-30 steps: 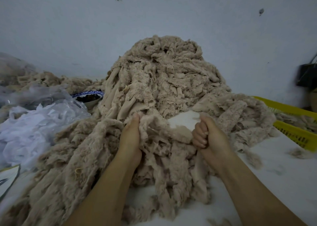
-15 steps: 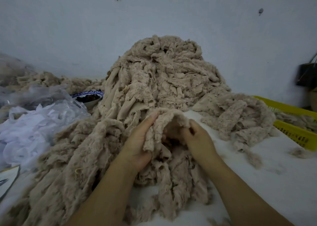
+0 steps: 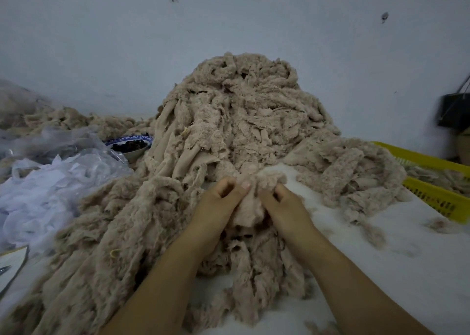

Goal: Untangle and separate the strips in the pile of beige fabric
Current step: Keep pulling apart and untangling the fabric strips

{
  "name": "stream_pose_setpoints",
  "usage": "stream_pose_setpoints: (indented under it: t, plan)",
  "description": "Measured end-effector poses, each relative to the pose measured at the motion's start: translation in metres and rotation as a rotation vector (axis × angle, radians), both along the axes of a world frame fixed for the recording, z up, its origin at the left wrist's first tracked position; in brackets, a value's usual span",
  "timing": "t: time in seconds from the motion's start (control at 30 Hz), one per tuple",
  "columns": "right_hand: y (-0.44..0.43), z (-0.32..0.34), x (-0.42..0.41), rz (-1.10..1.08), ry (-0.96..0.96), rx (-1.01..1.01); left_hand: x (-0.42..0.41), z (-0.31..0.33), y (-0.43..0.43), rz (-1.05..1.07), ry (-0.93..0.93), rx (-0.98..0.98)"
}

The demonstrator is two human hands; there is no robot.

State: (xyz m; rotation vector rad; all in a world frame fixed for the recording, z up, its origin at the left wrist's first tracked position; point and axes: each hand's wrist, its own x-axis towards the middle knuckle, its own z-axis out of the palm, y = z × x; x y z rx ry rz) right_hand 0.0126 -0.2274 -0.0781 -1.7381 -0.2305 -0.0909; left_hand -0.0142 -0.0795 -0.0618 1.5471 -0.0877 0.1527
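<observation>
The person has both hands on one bunch of strips point(image 3: 250, 208) pulled out from the foot of the big pile of beige fabric point(image 3: 241, 111), which is heaped toward the far edge of the bench point(image 3: 419, 271) against the wall. The left hand point(image 3: 216, 205) and the right hand point(image 3: 286, 206) sit almost side by side, each with its fingers point(image 3: 225, 184) curled in, pinching the top of that bunch between thumb and fingertips. The bunch itself runs lengthwise from the pinch back toward the near edge, trailing down between the two wrists. That means any parting has to go sideways, left hand toward the left edge and right hand toward the yellow basket point(image 3: 432, 200). Neither hand is the nearer; both already hold it. A second ago the hands were well apart with the right one fisted, and half a second ago the left fingers lay straighter along a raised fold. Now they have closed in tight on a smaller tuft.
</observation>
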Motion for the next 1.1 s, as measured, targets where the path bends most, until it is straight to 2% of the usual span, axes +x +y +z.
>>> stream_pose_setpoints:
  t: [0.07, 0.17, 0.27, 0.37, 0.43, 0.53, 0.57, 0.6, 0.67, 0.73, 0.83, 0.87, 0.9, 0.93, 0.97, 1.03, 1.1]
  plan:
    - [-0.005, 0.002, 0.004, -0.106, 0.091, 0.213, 0.003, -0.002, 0.000, -0.070, 0.043, 0.033]
    - [-0.015, 0.008, 0.007, -0.147, 0.175, 0.494, 0.007, -0.003, 0.002, -0.105, 0.086, -0.006]
    - [-0.025, 0.012, 0.011, -0.193, 0.223, 0.606, 0.012, -0.003, 0.011, 0.020, 0.090, -0.149]
    - [-0.019, 0.009, 0.008, -0.064, 0.306, 0.564, 0.015, -0.004, 0.017, 0.101, 0.092, -0.214]
    - [-0.015, 0.012, 0.005, 0.013, 0.286, 0.553, 0.013, -0.006, 0.015, 0.135, 0.072, -0.087]
    - [-0.026, 0.021, 0.009, 0.001, 0.086, 0.860, 0.012, -0.014, 0.008, 0.157, -0.002, 0.313]
    - [-0.032, 0.022, 0.010, -0.052, 0.065, 0.867, 0.012, -0.016, 0.007, 0.132, -0.018, 0.443]
    - [-0.035, 0.019, 0.011, -0.123, 0.073, 0.740, 0.011, -0.018, 0.006, 0.088, -0.010, 0.585]
    - [-0.033, 0.009, 0.008, -0.162, 0.082, 0.225, 0.014, -0.020, 0.005, -0.002, 0.022, 0.842]
    - [-0.022, 0.000, 0.006, -0.097, 0.002, -0.222, 0.016, -0.021, 0.006, 0.001, 0.002, 0.926]
    - [-0.013, -0.012, 0.011, 0.036, -0.002, -0.721, 0.018, -0.023, 0.008, 0.136, -0.028, 0.774]
    - [-0.012, -0.012, 0.011, 0.028, -0.011, -0.876, 0.019, -0.023, 0.009, 0.192, -0.017, 0.676]
    - [-0.011, -0.012, 0.012, 0.009, -0.035, -0.948, 0.019, -0.023, 0.010, 0.245, -0.002, 0.537]
    - [-0.012, -0.012, 0.011, -0.007, -0.051, -0.921, 0.017, -0.018, 0.010, 0.296, 0.013, 0.369]
    - [-0.012, -0.011, 0.010, -0.016, -0.075, -0.806, 0.015, -0.013, 0.011, 0.334, 0.027, 0.195]
    - [-0.010, -0.006, 0.005, -0.074, -0.113, -0.490, 0.010, -0.002, 0.013, 0.331, 0.060, -0.128]
    - [-0.009, 0.001, 0.002, -0.138, -0.117, -0.205, 0.008, 0.003, 0.016, 0.257, 0.075, -0.351]
